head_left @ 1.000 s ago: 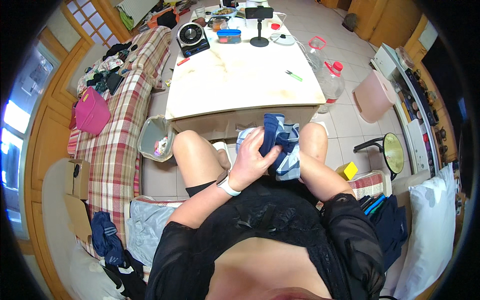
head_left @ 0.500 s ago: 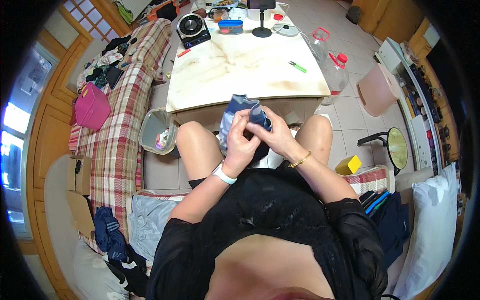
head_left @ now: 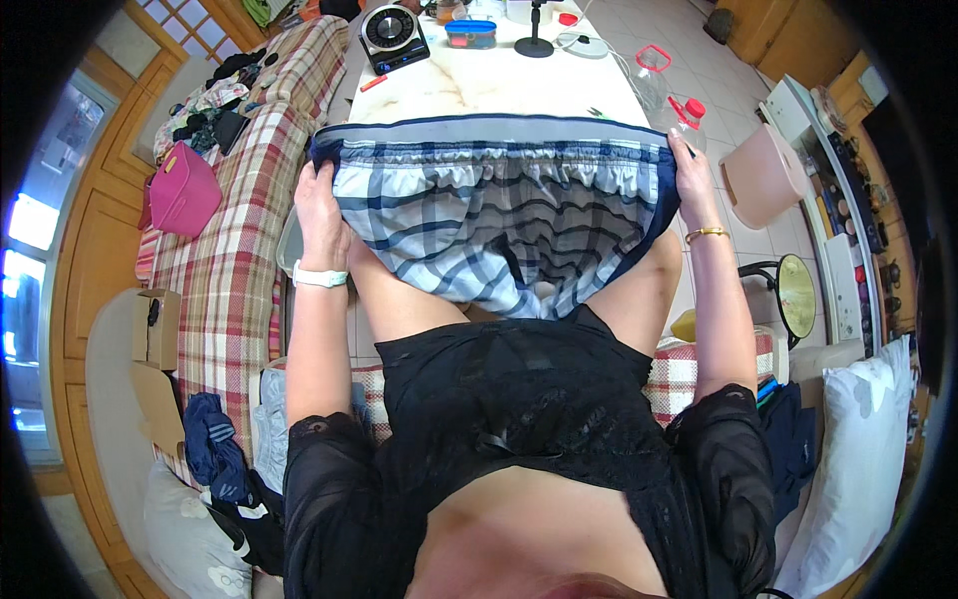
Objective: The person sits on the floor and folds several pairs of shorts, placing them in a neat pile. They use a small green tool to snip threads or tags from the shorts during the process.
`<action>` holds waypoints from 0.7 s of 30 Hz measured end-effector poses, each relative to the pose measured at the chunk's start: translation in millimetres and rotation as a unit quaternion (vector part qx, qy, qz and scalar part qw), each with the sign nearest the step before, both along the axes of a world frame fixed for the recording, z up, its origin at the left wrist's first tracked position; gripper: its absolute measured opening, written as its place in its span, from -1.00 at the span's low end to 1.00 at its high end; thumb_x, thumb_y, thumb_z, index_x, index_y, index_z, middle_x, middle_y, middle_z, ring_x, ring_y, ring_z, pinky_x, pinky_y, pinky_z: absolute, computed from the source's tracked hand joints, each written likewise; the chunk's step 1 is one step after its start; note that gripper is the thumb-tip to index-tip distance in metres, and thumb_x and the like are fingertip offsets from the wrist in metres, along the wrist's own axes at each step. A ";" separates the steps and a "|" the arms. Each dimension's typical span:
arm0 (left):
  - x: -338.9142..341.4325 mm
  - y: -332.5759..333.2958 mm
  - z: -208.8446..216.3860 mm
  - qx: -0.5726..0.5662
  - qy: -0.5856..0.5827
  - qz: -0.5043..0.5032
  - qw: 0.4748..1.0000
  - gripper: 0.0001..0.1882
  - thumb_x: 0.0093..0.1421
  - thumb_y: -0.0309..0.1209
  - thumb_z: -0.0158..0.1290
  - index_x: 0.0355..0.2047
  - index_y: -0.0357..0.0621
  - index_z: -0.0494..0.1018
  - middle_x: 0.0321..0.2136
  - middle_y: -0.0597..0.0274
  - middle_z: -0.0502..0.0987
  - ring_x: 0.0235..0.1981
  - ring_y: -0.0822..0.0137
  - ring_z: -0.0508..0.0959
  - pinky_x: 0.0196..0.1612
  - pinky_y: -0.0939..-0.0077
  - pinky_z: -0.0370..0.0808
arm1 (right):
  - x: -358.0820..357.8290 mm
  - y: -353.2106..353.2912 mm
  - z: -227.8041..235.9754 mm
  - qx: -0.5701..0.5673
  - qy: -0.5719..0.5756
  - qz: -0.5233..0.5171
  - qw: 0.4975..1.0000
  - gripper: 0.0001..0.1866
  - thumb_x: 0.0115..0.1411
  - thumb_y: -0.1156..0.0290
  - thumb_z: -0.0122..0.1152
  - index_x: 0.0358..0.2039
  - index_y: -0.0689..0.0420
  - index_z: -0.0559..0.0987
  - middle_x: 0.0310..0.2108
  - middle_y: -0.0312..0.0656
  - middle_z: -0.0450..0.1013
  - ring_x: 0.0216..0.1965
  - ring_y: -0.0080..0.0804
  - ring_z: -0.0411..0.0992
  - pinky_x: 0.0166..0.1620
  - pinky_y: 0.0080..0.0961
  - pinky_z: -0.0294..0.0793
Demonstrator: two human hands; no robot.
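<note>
A pair of blue and white checked shorts (head_left: 439,215) is stretched wide between my hands, above my thighs and in front of the table. My left hand (head_left: 323,212) grips the left end of the waistband, and my right hand (head_left: 693,172) grips its right end. The elastic waistband runs taut along the top, with a grey band and a dark blue edge. Below it the checked cloth hangs down in folds toward my lap. Dark blue cloth shows along the right side.
Behind the shorts stands a marble-patterned table (head_left: 479,90) bearing a black round-dialled device (head_left: 393,40), a blue-lidded container (head_left: 471,36) and a small stand (head_left: 534,45). A pink basket (head_left: 186,190) and clothes lie on the checked sofa at left. Large bottles (head_left: 652,78) and a pale pink bin (head_left: 763,180) stand at right.
The blue cloth, bunched between both hands before, is now spread out as checked shorts. My hands have moved far apart, left and right, each holding a waistband end.
</note>
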State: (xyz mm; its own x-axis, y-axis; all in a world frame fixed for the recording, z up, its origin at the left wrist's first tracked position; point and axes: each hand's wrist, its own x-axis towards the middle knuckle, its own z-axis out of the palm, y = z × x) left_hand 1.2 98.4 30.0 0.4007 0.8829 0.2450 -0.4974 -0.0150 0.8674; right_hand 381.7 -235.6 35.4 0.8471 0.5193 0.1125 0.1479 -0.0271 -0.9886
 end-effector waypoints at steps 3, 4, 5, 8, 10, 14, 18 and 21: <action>4.5 -13.6 22.6 0.064 0.052 0.002 0.997 -0.75 0.40 -0.50 -0.08 0.01 -0.36 0.43 -0.10 0.14 0.56 -0.10 0.36 0.54 0.04 0.47 0.45 | 1.2 -5.4 21.6 -0.014 -0.025 0.019 0.999 -0.61 0.39 0.08 0.17 -0.20 0.20 0.65 -0.33 -0.38 0.54 -0.32 -0.66 0.40 -0.18 -0.64 0.39; 5.2 -6.1 22.7 0.069 0.047 0.005 0.997 -0.75 0.40 -0.50 -0.08 0.01 -0.36 0.44 -0.10 0.14 0.56 -0.10 0.36 0.54 0.04 0.47 0.45 | 11.8 -7.1 24.2 -0.015 -0.024 0.028 0.999 -0.60 0.39 0.07 0.18 -0.18 0.20 0.65 -0.32 -0.38 0.55 -0.34 -0.66 0.40 -0.19 -0.65 0.39; 4.6 -2.8 24.1 0.073 0.044 0.009 0.996 -0.76 0.40 -0.50 -0.08 0.00 -0.36 0.44 -0.10 0.14 0.56 -0.10 0.37 0.54 0.04 0.48 0.45 | 7.0 -4.6 30.6 -0.013 -0.029 0.021 0.999 -0.59 0.38 0.06 0.18 -0.17 0.21 0.65 -0.32 -0.37 0.56 -0.34 -0.66 0.41 -0.19 -0.65 0.40; -2.3 4.1 38.2 0.110 0.067 0.037 0.991 -0.72 0.37 -0.53 -0.05 0.04 -0.39 0.45 -0.08 0.10 0.58 -0.11 0.35 0.56 0.03 0.49 0.47 | 4.9 -3.2 59.4 -0.036 -0.082 0.027 0.996 -0.58 0.38 0.06 0.17 -0.21 0.23 0.66 -0.36 -0.36 0.55 -0.35 -0.66 0.43 -0.21 -0.63 0.41; -3.6 -3.5 63.7 0.129 0.019 0.037 0.991 -0.71 0.37 -0.53 -0.03 0.06 -0.39 0.45 -0.07 0.11 0.59 -0.09 0.34 0.57 0.05 0.49 0.47 | 9.6 -3.8 84.7 -0.006 -0.091 0.022 0.996 -0.57 0.34 0.04 0.22 -0.17 0.22 0.66 -0.35 -0.35 0.56 -0.33 -0.65 0.45 -0.20 -0.63 0.42; -23.3 -12.1 113.5 0.090 -0.066 0.053 0.992 -0.79 0.39 -0.48 -0.01 -0.02 -0.29 0.48 -0.10 0.11 0.61 -0.08 0.28 0.60 0.05 0.40 0.52 | 11.7 -45.8 152.2 0.067 -0.088 -0.034 0.993 -0.51 0.30 0.09 0.30 0.02 0.27 0.60 -0.06 -0.17 0.56 -0.06 -0.49 0.52 0.03 -0.57 0.49; -121.7 -72.7 130.4 0.073 -0.107 0.052 0.990 -0.67 0.41 -0.23 -0.02 0.02 -0.22 0.44 -0.08 0.05 0.59 -0.10 0.19 0.60 0.02 0.28 0.55 | -67.3 -76.3 179.2 0.075 -0.136 0.108 0.982 -0.63 0.21 0.14 0.36 -0.21 0.22 0.65 -0.30 -0.28 0.57 -0.25 -0.56 0.52 -0.13 -0.63 0.46; -155.6 -72.9 78.4 0.160 -0.125 -0.248 0.947 -0.62 0.38 -0.09 -0.02 -0.04 -0.16 0.43 -0.14 0.12 0.55 -0.12 0.26 0.55 0.03 0.26 0.52 | -87.3 -137.2 165.7 -0.082 -0.312 0.264 0.909 -0.69 0.09 0.24 0.40 -0.32 0.23 0.62 -0.33 -0.22 0.57 -0.25 -0.50 0.53 -0.14 -0.60 0.45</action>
